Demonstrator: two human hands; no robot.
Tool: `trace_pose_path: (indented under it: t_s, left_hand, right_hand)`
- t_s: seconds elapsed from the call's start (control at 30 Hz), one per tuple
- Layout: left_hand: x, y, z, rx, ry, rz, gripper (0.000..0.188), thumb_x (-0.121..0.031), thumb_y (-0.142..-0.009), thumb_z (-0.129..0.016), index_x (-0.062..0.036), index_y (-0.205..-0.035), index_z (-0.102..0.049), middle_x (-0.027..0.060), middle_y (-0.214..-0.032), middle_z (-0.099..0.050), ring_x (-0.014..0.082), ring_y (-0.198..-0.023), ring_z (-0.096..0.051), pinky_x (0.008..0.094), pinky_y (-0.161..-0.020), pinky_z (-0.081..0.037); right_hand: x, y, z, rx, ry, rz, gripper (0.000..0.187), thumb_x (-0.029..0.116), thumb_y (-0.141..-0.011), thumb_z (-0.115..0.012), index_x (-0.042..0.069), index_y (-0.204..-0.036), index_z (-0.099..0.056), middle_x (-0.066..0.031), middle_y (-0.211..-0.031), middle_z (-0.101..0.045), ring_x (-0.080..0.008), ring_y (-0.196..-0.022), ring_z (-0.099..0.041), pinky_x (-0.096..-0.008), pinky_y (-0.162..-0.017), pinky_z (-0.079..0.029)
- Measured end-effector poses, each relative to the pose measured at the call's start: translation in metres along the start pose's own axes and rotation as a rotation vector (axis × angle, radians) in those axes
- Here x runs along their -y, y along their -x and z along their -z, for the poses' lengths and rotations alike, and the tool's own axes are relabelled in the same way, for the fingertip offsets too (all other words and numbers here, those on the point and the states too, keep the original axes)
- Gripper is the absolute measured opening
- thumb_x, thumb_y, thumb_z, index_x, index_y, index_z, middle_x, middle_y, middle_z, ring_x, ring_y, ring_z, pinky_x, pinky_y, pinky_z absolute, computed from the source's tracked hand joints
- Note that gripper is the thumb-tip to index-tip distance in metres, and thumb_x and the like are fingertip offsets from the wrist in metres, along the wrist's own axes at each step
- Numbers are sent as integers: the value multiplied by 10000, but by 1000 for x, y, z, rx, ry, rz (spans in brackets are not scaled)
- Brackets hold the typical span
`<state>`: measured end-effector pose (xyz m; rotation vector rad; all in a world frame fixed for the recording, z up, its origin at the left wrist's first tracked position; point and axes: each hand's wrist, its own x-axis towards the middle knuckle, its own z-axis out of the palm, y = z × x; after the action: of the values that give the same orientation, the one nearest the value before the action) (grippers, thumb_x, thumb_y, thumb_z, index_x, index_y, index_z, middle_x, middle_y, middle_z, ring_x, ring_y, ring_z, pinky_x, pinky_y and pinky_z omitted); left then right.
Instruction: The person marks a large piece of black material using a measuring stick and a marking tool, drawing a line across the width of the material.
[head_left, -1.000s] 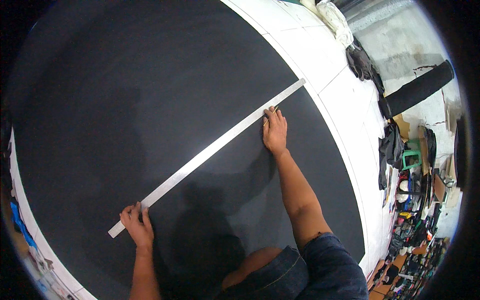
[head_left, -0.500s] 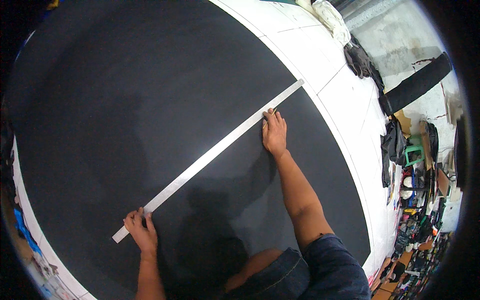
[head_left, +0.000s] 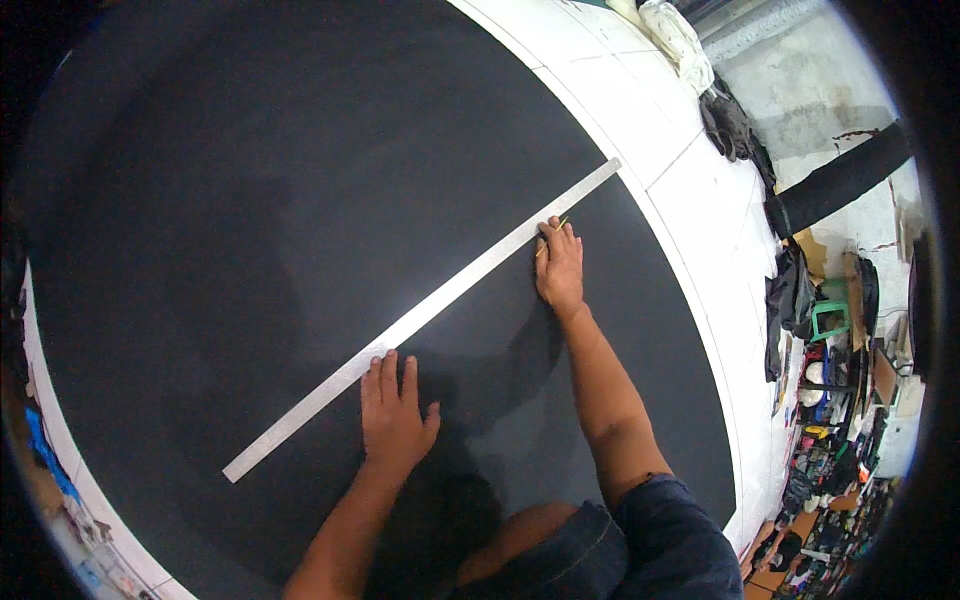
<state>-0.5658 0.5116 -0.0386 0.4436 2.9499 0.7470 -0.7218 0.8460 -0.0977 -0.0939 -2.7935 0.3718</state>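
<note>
A long silver metal ruler (head_left: 455, 290) lies diagonally across a large black sheet of material (head_left: 280, 150), its far end reaching the sheet's right edge. My left hand (head_left: 395, 412) is open, fingers stretched out, with the fingertips on or just at the ruler's near edge below its middle. Farther up, my right hand (head_left: 562, 268) rests beside the ruler with its fingertips close against it. A thin yellow pencil-like stick (head_left: 564, 223) is held among its fingers; its exact kind is too small to make out.
White tiled surface (head_left: 660, 135) borders the black sheet on the right. Beyond it lie dark cloth (head_left: 728, 125), a black roll (head_left: 845, 180), a green stool (head_left: 829, 318) and much clutter. Something blue (head_left: 50, 455) lies at the far left.
My left hand has left the ruler's lower end and moved up and right along it, fingers now straighter. My right hand stays near the same place on the ruler, still with the stick.
</note>
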Motion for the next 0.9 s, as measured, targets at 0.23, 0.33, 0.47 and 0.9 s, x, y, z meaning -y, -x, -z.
trace_pose_path:
  t_s: [0.23,0.33,0.47,0.9]
  left_hand:
    - [-5,-13,-8,147,-92,146,916,-374,-801,-756,34,-1506,-337,225,-1515,-380,407,-1414,-359,572,-1163,-276]
    - [-8,-20,-3,250,-112,227,952,-399,-815,-740,49,-1523,-289,234,-1543,-343,413,-1443,-309,592,-1181,-218]
    - [-16,-22,-10,273,-108,235,975,-428,-814,-734,50,-1528,-273,227,-1528,-357,399,-1428,-329,618,-1171,-223]
    - [-10,-14,-23,174,-80,210,1001,-448,-807,-737,58,-1530,-263,245,-1505,-356,432,-1395,-357,672,-1150,-222]
  right_hand:
    - [10,-4,-4,2,-11,24,325,168,-1003,-532,80,-1311,-581,-193,-1462,-512,-436,-1395,-415,-574,-1156,-285]
    - [15,-7,-1,13,-11,53,330,126,-966,-564,54,-1287,-587,-200,-1442,-518,-435,-1364,-432,-546,-1151,-293]
    - [-2,-3,5,16,-5,18,347,131,-987,-546,67,-1327,-573,-207,-1453,-510,-446,-1367,-428,-579,-1141,-285]
    - [8,-5,-1,42,18,11,345,172,-1034,-480,69,-1355,-553,-197,-1484,-498,-440,-1401,-398,-550,-1160,-270]
